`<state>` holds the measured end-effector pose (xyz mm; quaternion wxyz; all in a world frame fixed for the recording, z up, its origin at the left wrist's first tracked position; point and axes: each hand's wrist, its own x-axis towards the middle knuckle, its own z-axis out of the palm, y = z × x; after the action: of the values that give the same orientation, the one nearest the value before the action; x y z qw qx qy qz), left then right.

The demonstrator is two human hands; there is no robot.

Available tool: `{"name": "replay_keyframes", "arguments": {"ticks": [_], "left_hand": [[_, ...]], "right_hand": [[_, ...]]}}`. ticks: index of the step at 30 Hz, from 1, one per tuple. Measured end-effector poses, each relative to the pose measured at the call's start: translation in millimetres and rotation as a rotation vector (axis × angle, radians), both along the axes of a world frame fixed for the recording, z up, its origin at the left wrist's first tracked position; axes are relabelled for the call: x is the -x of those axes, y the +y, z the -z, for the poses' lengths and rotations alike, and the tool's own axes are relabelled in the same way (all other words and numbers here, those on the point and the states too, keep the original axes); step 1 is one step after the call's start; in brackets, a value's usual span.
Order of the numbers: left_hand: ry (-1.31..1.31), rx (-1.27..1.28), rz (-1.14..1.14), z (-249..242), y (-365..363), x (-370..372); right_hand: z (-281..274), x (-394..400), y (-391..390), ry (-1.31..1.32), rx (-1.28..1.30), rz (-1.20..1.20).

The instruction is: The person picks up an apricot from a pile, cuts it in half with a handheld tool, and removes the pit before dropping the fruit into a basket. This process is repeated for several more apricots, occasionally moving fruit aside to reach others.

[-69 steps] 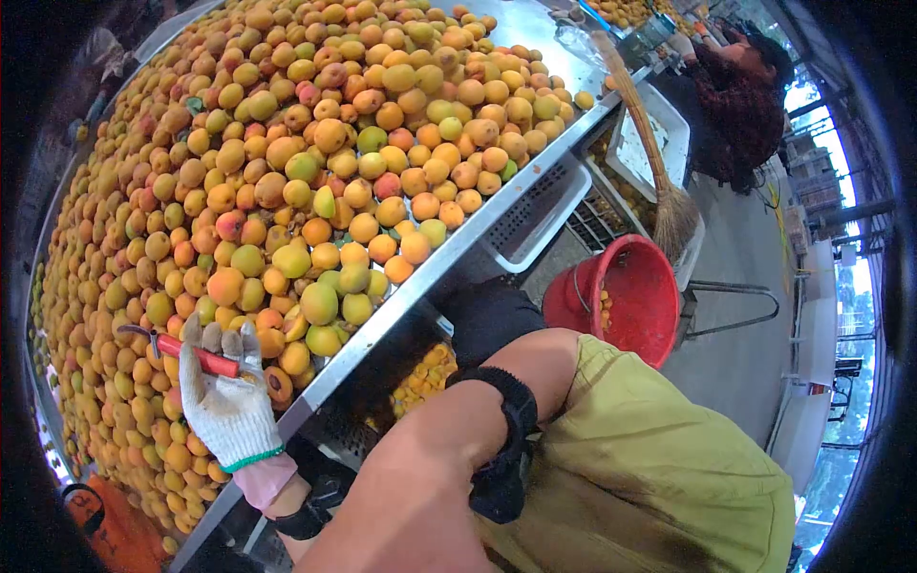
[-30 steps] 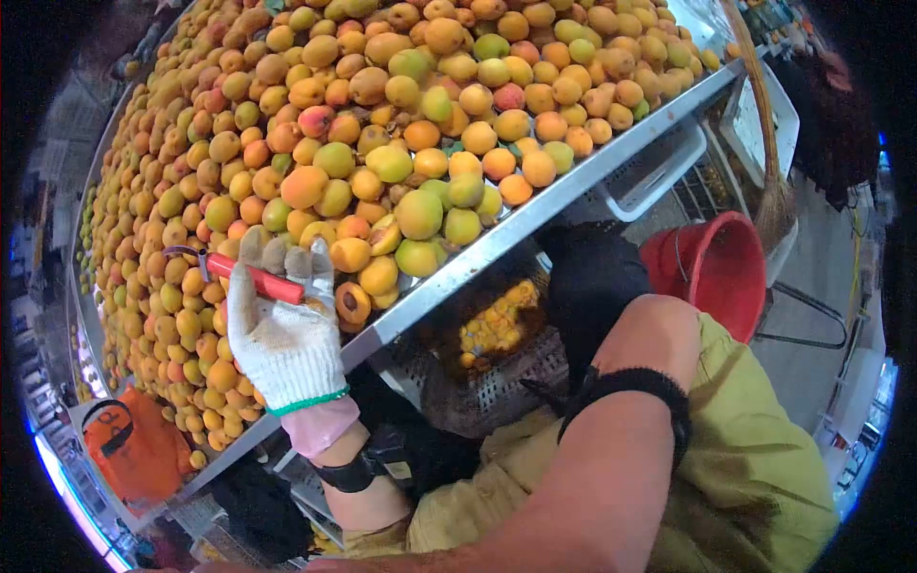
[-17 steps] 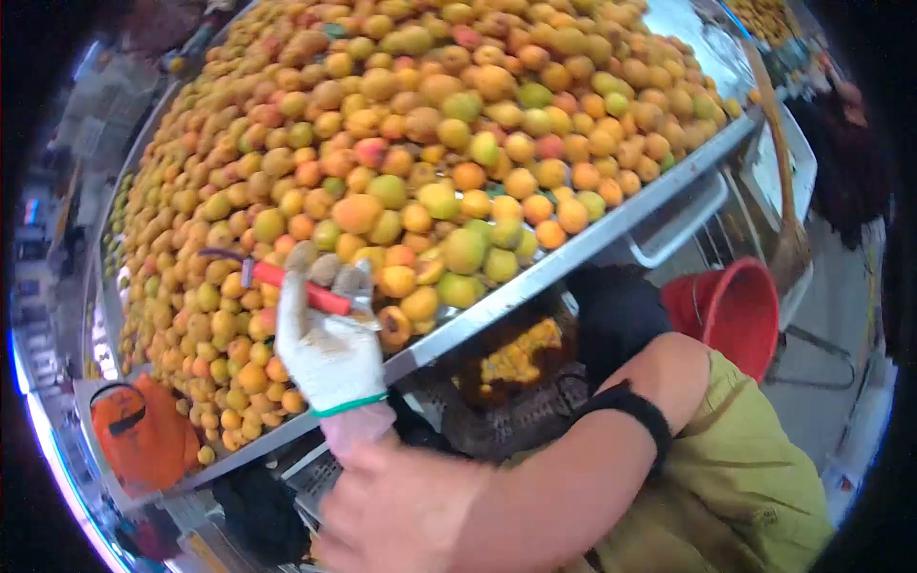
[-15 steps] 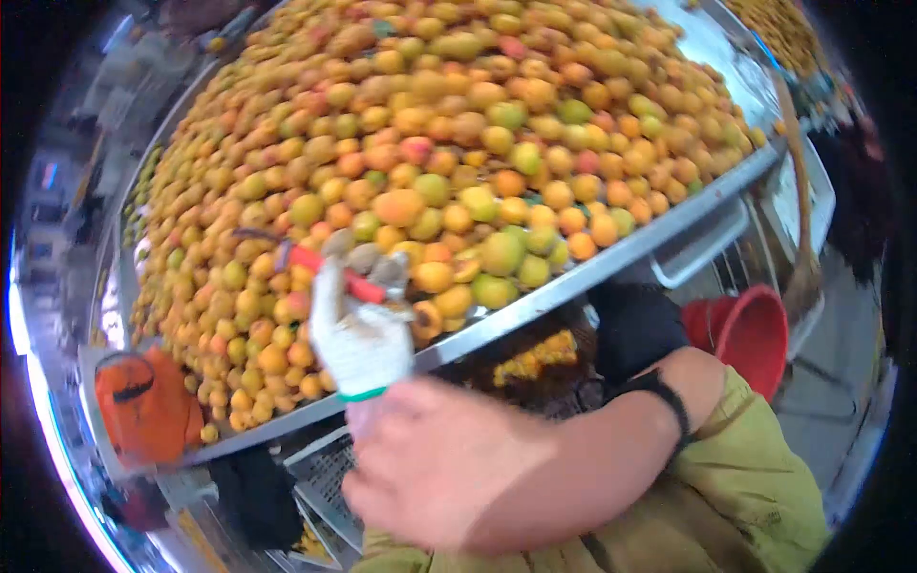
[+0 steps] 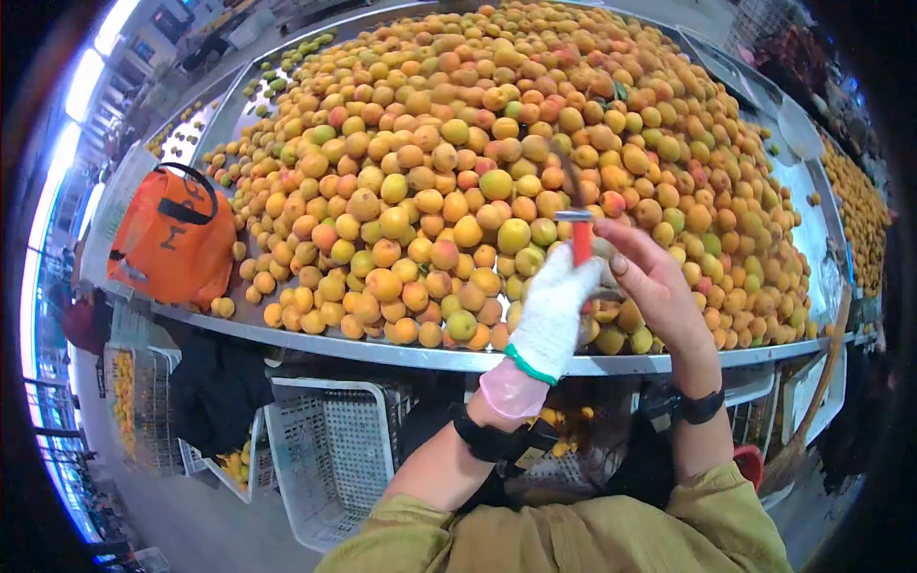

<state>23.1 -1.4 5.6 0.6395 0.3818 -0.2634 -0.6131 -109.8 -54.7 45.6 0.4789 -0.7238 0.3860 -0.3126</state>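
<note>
My left hand [image 5: 552, 301], in a white knit glove with a green hem over a pink under-glove, is wrapped around the red handle of a knife [image 5: 582, 241]. The knife points up and away, its thin dark blade blurred over the fruit beyond a shiny metal collar. Just to the right, my bare right hand [image 5: 659, 291] hovers with fingers stretched toward the handle; I see nothing in it. Beneath both hands lies a large heap of yellow-orange apricots [image 5: 430, 201], some greenish or reddish, on a metal sorting table [image 5: 420, 359].
An orange bag [image 5: 172, 239] with a black handle stands at the table's left corner. Below the front edge are a white plastic crate [image 5: 334, 458] and other crates holding fruit. A broom [image 5: 826, 372] leans at the right, near a red bucket [image 5: 750, 465].
My right hand, which was across my left wrist, has moved off to the right beside the knife. The view has swung left and levelled, and the knife now points away from me.
</note>
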Motion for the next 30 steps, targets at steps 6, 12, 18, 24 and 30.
{"name": "replay_keyframes", "arguments": {"ticks": [6, 12, 18, 24, 30], "left_hand": [[-0.337, 0.032, 0.189, -4, 5, -5], [-0.598, 0.160, -0.135, -5, 1, -13], [-1.237, 0.055, -0.809, -9, 6, -133], [-1.533, -0.589, -0.354, 2, 57, -194], [-1.354, -0.315, -0.336, 7, 49, -175]], "right_hand": [[8, -11, 7, -0.103, -0.294, 0.013], [9, -4, -10, -0.533, -0.196, 0.292], [22, 34, -38, -0.650, -0.059, 0.514], [9, 41, -38, -0.630, -0.009, 0.483], [14, 39, -28, -0.524, 0.064, 0.410]]}}
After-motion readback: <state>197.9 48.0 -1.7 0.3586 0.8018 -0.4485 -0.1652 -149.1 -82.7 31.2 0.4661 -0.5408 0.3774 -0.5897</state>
